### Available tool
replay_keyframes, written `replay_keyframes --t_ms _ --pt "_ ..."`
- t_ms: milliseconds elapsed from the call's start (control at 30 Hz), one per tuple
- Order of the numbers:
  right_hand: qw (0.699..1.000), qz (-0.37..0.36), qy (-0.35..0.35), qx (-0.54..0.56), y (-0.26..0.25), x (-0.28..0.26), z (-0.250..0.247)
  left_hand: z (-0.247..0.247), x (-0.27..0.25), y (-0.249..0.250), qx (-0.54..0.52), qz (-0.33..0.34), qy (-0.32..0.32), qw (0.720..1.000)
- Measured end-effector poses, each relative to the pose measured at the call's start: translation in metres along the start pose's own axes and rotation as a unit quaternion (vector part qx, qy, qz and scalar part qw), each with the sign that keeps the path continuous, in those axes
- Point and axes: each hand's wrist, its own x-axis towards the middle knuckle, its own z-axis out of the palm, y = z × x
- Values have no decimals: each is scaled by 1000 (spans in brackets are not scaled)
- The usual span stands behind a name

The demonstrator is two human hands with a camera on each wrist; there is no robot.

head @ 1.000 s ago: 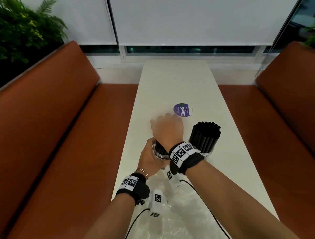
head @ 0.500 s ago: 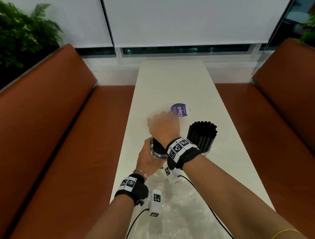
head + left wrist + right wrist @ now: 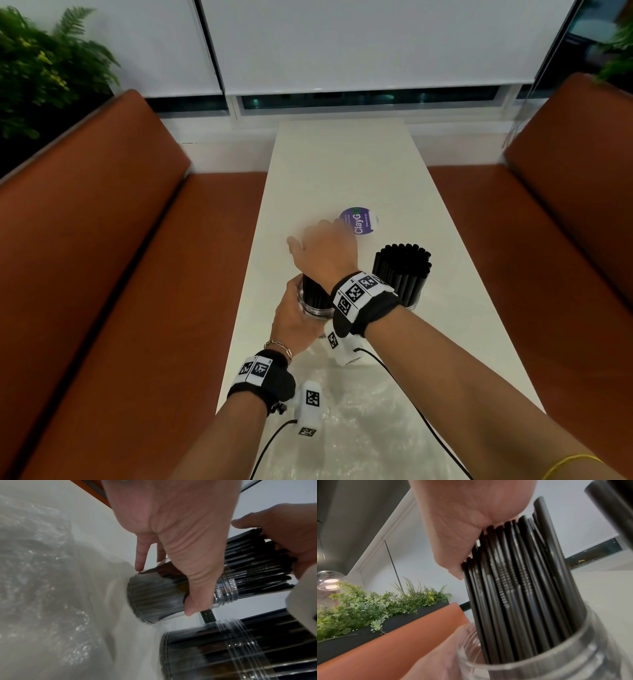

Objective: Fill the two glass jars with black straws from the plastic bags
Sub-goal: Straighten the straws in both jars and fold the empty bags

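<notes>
On the white table (image 3: 342, 164) my left hand (image 3: 294, 318) grips the left glass jar (image 3: 315, 303) round its side, thumb on the near wall in the left wrist view (image 3: 164, 589). Black straws (image 3: 513, 581) stand in it, loosely packed. My right hand (image 3: 322, 246) is cupped over their upper ends, palm on the tips (image 3: 471, 527) and thumb along the side of the bundle. The right jar (image 3: 402, 274) stands close by, packed with black straws. A crumpled clear plastic bag (image 3: 359, 428) lies near me on the table.
A round purple sticker (image 3: 359, 221) lies flat just beyond my right hand. Brown benches (image 3: 102, 274) run along both sides of the narrow table. Green plants (image 3: 41, 75) stand behind the left bench. Cables trail from both wrist cameras over the bag.
Both hands keep their places on the left jar and its straws. My head has shifted slightly, so the whole scene sits a little differently in view.
</notes>
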Motion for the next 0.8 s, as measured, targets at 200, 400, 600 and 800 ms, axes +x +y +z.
replay_keyframes --t_ms 200,400,600,800 --pt "999 4 33 33 -3 -1 -14 -1 -2 -3 -3 2 -6 1000" --pt "992 -10 79 96 -4 -14 -60 -11 -13 -15 -6 -14 -6 1000" --pt "963 -29 183 198 27 -84 -107 -30 -42 -17 -7 -22 29 999" --pt "975 100 -2 199 104 -208 -90 -65 -110 -63 169 -146 71 972"
